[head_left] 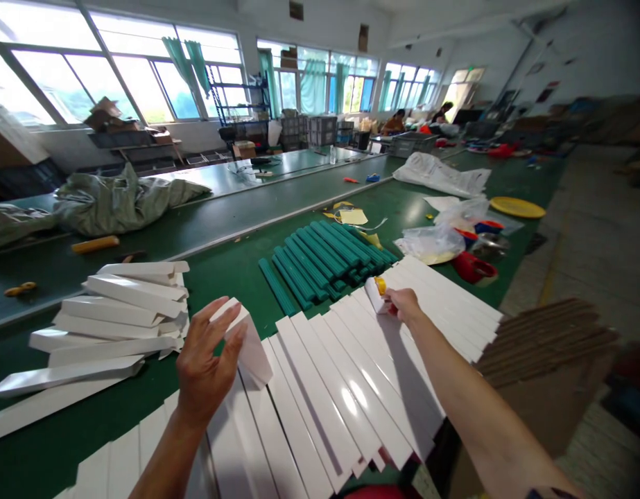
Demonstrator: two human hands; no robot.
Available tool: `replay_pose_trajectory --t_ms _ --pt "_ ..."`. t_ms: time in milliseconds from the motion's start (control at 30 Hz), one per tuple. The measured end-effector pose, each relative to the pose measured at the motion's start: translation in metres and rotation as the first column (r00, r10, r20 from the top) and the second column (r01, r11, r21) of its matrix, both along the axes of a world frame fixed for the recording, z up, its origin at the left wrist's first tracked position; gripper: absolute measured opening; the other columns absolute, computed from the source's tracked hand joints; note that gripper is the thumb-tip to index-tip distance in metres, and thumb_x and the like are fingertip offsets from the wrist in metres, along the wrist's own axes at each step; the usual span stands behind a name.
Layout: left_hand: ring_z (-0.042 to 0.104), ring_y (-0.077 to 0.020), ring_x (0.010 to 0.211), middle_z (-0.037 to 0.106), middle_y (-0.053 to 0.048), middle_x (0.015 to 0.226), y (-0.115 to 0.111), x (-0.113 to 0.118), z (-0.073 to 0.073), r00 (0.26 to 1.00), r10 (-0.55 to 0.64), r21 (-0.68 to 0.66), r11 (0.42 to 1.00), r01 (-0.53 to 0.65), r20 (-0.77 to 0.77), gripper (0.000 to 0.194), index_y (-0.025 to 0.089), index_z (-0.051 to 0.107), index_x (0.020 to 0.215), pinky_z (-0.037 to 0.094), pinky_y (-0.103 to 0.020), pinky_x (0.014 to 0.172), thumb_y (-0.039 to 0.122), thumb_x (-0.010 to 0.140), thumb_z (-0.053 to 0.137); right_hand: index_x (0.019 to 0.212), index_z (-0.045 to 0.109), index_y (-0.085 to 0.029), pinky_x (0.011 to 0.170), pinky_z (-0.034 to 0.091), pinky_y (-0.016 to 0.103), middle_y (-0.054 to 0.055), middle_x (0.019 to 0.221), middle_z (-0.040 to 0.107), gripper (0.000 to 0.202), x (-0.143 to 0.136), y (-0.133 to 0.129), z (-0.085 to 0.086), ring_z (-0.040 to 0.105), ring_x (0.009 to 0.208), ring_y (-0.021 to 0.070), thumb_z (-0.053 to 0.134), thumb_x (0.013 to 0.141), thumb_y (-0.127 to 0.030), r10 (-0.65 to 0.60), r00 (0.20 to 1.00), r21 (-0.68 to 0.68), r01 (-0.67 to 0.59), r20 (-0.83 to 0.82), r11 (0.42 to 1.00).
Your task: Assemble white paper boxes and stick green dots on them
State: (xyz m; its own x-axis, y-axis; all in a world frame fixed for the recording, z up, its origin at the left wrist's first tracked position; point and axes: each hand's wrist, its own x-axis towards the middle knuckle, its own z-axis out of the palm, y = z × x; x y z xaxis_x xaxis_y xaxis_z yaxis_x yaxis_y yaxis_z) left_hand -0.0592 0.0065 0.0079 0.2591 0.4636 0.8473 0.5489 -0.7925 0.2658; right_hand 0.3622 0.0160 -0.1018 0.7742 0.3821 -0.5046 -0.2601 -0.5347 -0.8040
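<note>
Left hand [208,357] pinches a white box [254,353], right hand [403,305] a yellow item [381,285]; folded pile [122,305] seems done (I judge), flat strips [345,395] remain

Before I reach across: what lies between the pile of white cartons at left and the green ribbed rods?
Bare green tabletop, as the head view shows; the left hand is nearer the camera.
</note>
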Motion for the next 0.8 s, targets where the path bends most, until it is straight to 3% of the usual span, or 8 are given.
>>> replay_pose_trajectory --t_ms 167,333,567,800 --pt "0.059 -0.0245 0.112 0.062 -0.01 0.119 -0.001 -0.002 0.0 1.0 0.006 -0.016 1.0 -0.006 0.003 0.036 0.02 0.061 0.119 0.051 -0.043 0.095 0.013 0.083 0.064 0.113 0.059 -0.013 0.074 0.055 0.034 0.007 0.107 0.062 0.028 0.005 0.002 -0.001 0.063 0.088 0.0166 0.058 0.092 -0.032 -0.036 0.991 0.068 0.045 -0.131 0.997" --pt "0.059 -0.0241 0.112 0.062 -0.01 0.119 -0.002 -0.002 0.0 1.0 -0.003 -0.025 1.0 0.003 0.001 0.038 0.02 0.061 0.119 0.05 -0.043 0.096 0.012 0.082 0.065 0.115 0.057 -0.014 0.074 0.055 0.034 0.007 0.109 0.061 0.028 0.001 -0.011 -0.013 0.062 0.088 0.0167 0.058 0.092 -0.031 -0.068 0.979 0.244 0.115 -0.19 0.963" --pt "0.059 -0.0235 0.111 0.061 -0.01 0.119 -0.001 0.001 0.001 1.0 -0.007 -0.021 1.0 0.007 -0.002 0.038 0.019 0.061 0.119 0.051 -0.042 0.094 0.012 0.083 0.065 0.097 0.061 -0.011 0.061 0.054 0.025 0.002 0.086 0.063 0.017 -0.012 -0.04 -0.038 0.061 0.069 0.0102 0.058 0.093 -0.027 -0.043 0.975 0.435 0.136 -0.217 0.89" --pt "0.059 -0.0235 0.111 0.062 -0.01 0.118 -0.001 -0.002 -0.002 1.0 0.008 -0.027 1.0 -0.008 0.006 0.035 0.019 0.062 0.117 0.051 -0.042 0.095 0.013 0.083 0.065 0.074 0.055 -0.012 0.057 0.058 0.029 -0.002 0.062 0.06 0.014 -0.018 -0.045 -0.053 0.062 0.056 0.0125 0.063 0.085 -0.013 -0.049 0.976 0.432 0.137 -0.21 0.891"
